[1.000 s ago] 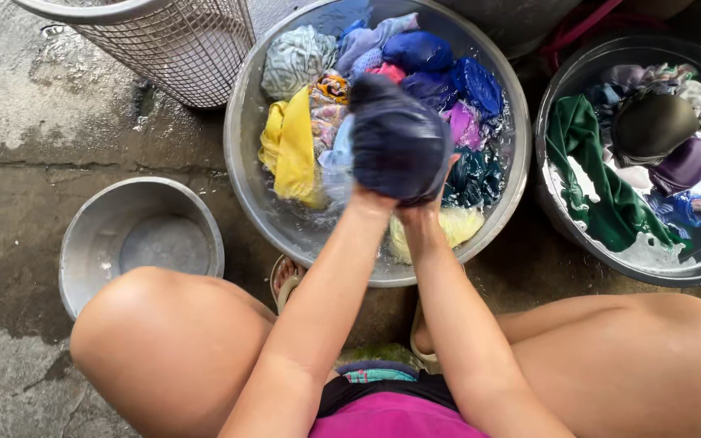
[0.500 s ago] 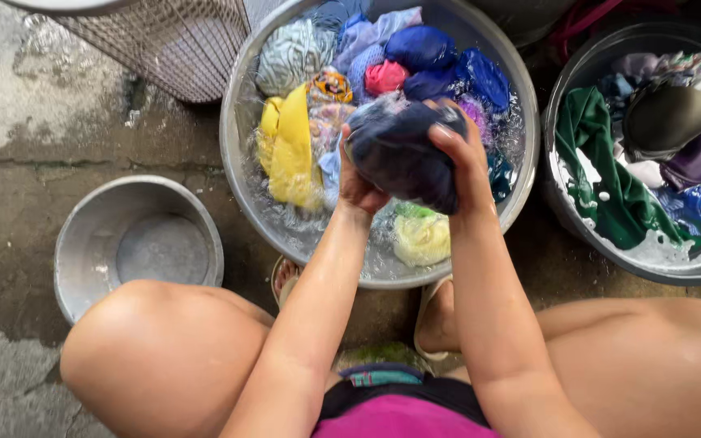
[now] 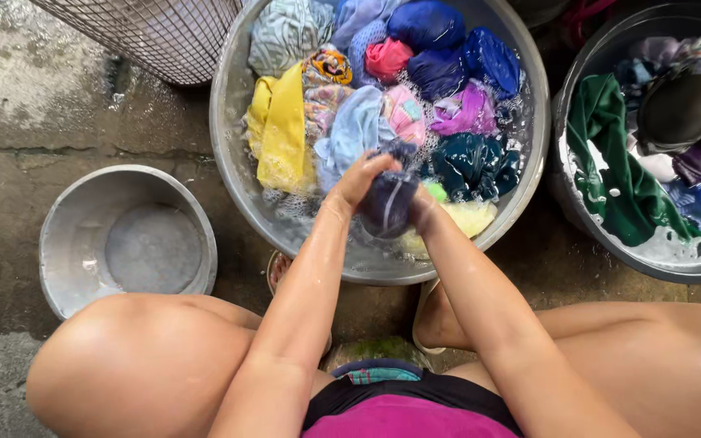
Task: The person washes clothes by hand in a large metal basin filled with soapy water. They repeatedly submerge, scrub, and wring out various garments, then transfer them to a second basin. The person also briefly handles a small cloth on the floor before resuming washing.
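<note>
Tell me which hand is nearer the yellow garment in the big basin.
Left. The left hand grips the dark wet cloth just right of the yellow garment; the right hand sits beyond that cloth.

Three metal basins (image 3: 229, 122), one wire basket (image 3: 148, 36).

Wet, glossy dark cloth (image 3: 389, 203) over a dull, smooth metal basin (image 3: 229, 122) on rough concrete (image 3: 10, 162).

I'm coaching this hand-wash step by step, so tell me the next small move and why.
Probably keep wringing: the left hand and right hand both grip the dark navy bunched wet garment just above the soapy water in the large round metal basin, so drips should fall back in.
</note>
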